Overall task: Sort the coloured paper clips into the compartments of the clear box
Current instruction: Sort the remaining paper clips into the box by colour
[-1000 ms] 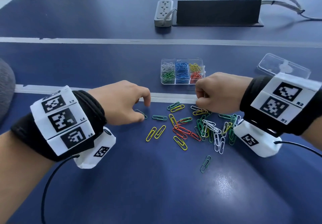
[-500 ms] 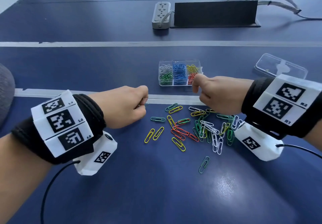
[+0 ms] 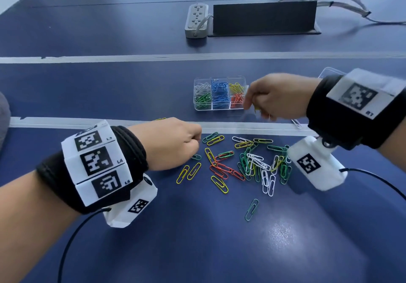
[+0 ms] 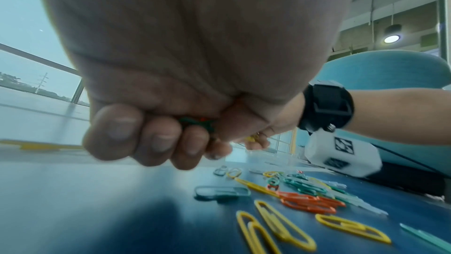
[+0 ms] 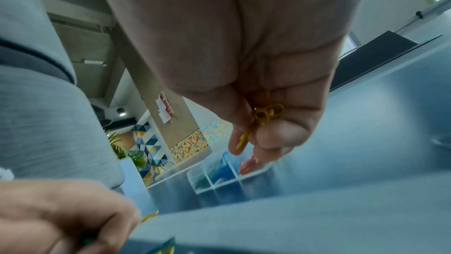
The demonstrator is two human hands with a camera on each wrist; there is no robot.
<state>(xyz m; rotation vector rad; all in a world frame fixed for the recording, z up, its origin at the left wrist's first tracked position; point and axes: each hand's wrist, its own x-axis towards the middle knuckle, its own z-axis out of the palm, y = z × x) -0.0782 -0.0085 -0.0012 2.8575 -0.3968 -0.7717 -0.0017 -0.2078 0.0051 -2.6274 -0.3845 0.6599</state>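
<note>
- your right hand [image 3: 279,98] pinches yellow clips [image 5: 267,113] just beside the clear box [image 3: 219,106].
- your left hand [image 3: 171,144], nearer you than the box, curls around green clips [image 4: 197,122].

Bare forearms, left hand [image 3: 169,143] and right hand [image 3: 276,95] each above a wide black wrist strap [image 3: 129,150], white panels with black square coded markers labelled L3, L4, L5, white marker-tagged camera housing [image 3: 316,164] under each wrist, thin black cable [image 3: 70,238] trailing
</note>
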